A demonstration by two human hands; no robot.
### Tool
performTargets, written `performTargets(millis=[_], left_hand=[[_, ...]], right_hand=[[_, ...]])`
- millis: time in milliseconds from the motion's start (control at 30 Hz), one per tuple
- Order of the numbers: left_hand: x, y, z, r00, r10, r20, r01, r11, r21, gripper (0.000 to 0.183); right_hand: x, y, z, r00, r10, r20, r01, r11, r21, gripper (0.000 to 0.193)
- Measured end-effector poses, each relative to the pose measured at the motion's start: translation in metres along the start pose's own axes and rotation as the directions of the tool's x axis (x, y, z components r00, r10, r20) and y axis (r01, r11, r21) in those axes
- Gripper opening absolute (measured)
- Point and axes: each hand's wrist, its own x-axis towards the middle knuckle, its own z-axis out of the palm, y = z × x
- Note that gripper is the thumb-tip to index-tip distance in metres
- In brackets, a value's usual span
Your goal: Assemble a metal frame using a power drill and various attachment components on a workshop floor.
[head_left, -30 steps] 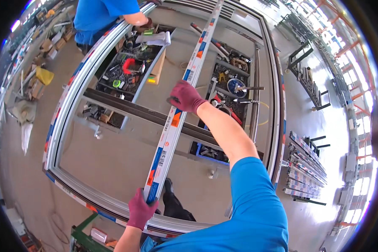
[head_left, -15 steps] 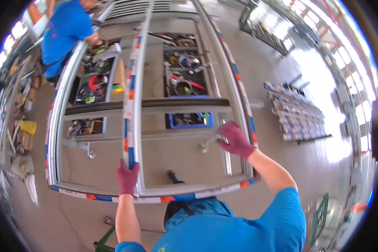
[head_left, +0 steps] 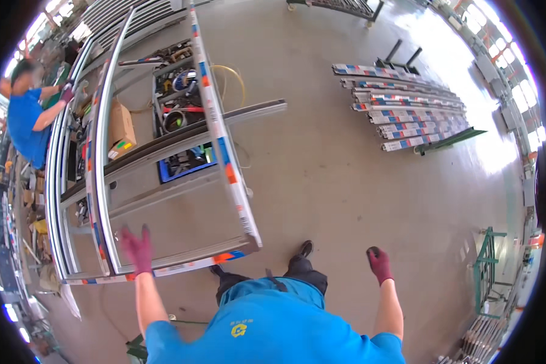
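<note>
A large aluminium window or door frame (head_left: 230, 170) lies raised on supports at the left, its outer sides covered in white, blue and orange film. My left hand (head_left: 138, 250), in a maroon glove, is open with its fingers spread, just above the frame's near end beside the middle bar (head_left: 101, 209). Whether it touches the frame I cannot tell. Out to the right, away from the frame, my right hand (head_left: 380, 266) hangs over the floor in a matching glove. Its fingers are curled in and nothing shows in them.
A co-worker in blue (head_left: 27, 121) stands at the frame's far left side. Under the frame are tool trays, a blue bin (head_left: 188, 165) and a cardboard box (head_left: 122, 127). Wrapped profiles (head_left: 406, 112) rest on a rack at the right; a green stand (head_left: 485, 267) is nearer.
My left hand has let go of the middle bar and opened. The right hand has moved from the frame's right side out to the right. My view and body have turned rightward.
</note>
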Motion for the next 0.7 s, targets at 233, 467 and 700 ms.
performTargets(millis=[233,467,700], left_hand=[[-0.023,0.34,0.048,0.921,0.132,0.366,0.156,0.736,-0.659,0.083],[0.058,0.397,0.104,0.99,-0.004,0.143,0.04,0.968,-0.248,0.104],[0.219,0.429,0.158,0.976,-0.193,0.096,0.21,0.953,-0.217,0.093]], right_hand=[[0.096,-0.063,-0.015,0.962,-0.099,0.253,0.049,0.979,0.199,0.038],[0.272,-0.133,-0.068,0.922,-0.238,0.307,0.172,0.959,0.225,0.042],[0.448,-0.172,-0.134,0.907,-0.172,0.384,0.222,0.971,-0.09,0.038]])
